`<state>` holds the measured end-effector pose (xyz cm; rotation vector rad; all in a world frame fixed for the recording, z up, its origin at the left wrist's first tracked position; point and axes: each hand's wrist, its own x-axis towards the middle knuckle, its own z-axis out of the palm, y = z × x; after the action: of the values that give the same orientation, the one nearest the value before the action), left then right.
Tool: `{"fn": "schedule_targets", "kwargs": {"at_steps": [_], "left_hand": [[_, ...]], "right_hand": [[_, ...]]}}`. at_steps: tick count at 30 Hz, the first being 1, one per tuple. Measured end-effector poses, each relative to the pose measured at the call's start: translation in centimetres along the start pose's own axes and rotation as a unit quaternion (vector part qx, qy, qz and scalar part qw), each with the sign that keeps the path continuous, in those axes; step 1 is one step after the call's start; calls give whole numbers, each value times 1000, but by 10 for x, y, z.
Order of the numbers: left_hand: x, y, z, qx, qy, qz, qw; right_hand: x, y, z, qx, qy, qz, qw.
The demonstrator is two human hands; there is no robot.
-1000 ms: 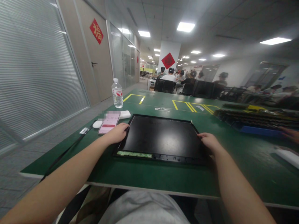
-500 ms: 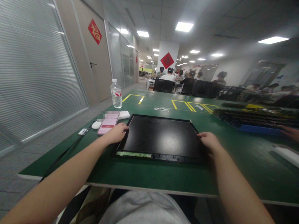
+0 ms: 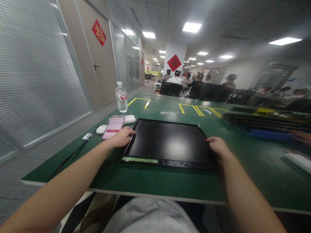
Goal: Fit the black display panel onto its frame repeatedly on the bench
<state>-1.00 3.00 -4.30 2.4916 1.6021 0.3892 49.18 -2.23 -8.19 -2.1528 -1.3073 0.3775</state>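
Note:
A black flat display panel (image 3: pixel 167 140) in a thin dark frame lies before me on the green table. Along its near edge, on the left, runs a narrow green circuit board strip (image 3: pixel 139 160). My left hand (image 3: pixel 123 136) holds the panel's left edge, fingers closed at the rim. On the opposite side, my right hand (image 3: pixel 218 146) grips the right edge with the thumb on top; its other fingers are hidden underneath or behind the edge.
Left of the panel lie a phone (image 3: pixel 113 127), a white case (image 3: pixel 129 119) and a strap (image 3: pixel 73 154); a water bottle (image 3: pixel 121 98) stands behind. At right are stacked dark strips (image 3: pixel 264 123), a blue tray (image 3: pixel 269 134) and another person's hand (image 3: pixel 302 137). Yellow tape (image 3: pixel 187 104) marks the table (image 3: pixel 157 184).
Almost nothing differs. Both hands stay on the panel's edges, and the whole view has shifted very slightly.

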Motion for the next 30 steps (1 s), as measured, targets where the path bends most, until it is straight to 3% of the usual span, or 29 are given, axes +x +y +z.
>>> {"fn": "schedule_targets", "kwargs": {"at_steps": [22, 30], "left_hand": [[-5, 2, 0, -1, 20, 0, 1000], [-5, 1, 2, -17, 23, -3, 1000]], "right_hand": [[-10, -12, -6, 62, -26, 65, 996], [-5, -7, -4, 51, -32, 51, 997]]}}
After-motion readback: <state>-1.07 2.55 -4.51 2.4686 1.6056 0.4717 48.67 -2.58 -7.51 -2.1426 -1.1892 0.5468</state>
